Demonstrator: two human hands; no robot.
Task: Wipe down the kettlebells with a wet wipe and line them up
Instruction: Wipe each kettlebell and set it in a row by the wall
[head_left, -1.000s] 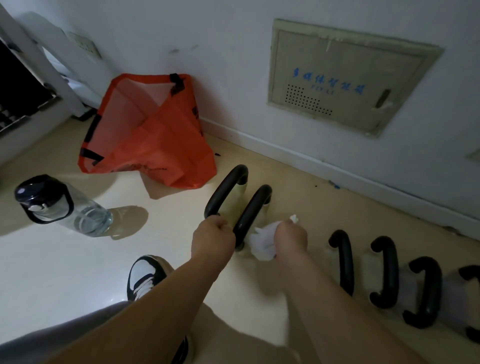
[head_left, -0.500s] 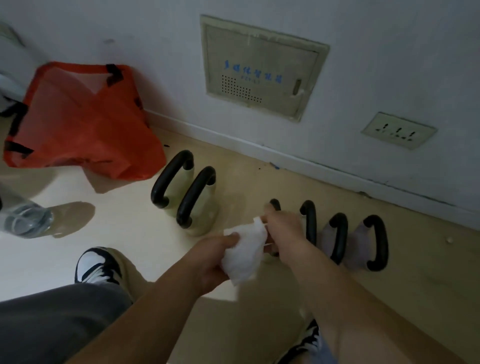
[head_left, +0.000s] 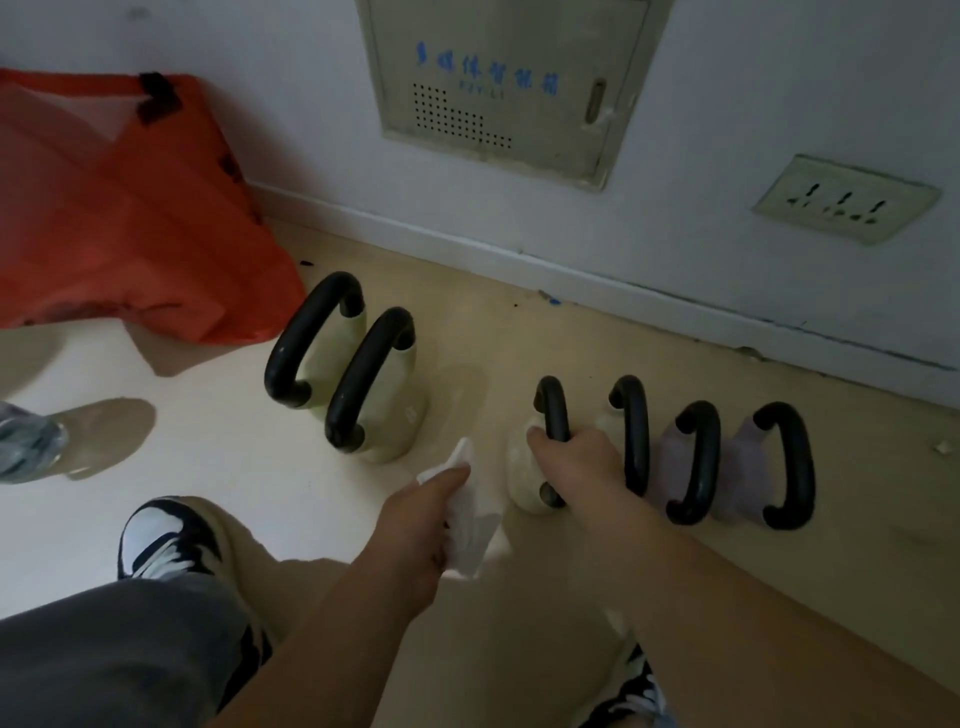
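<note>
— Scanning left to right: orange bag (head_left: 119, 218) slumped by the wall, then two pale-green kettlebells (head_left: 374, 384) with thick black handles, side by side on the floor. Further right?

— Left hand (head_left: 415, 525) pinched shut around a crumpled white wet wipe (head_left: 467, 525), low over the floor. Right hand (head_left: 576, 462) wrapped closed on the black handle of a small pale kettlebell (head_left: 524, 467), first in a row of four; the two farthest right (head_left: 727, 467) lilac-bodied.

— Changed since half a second back?

— Then both hands together on the wipe; now split, wipe in the left only, right clamped on the handle.
</note>
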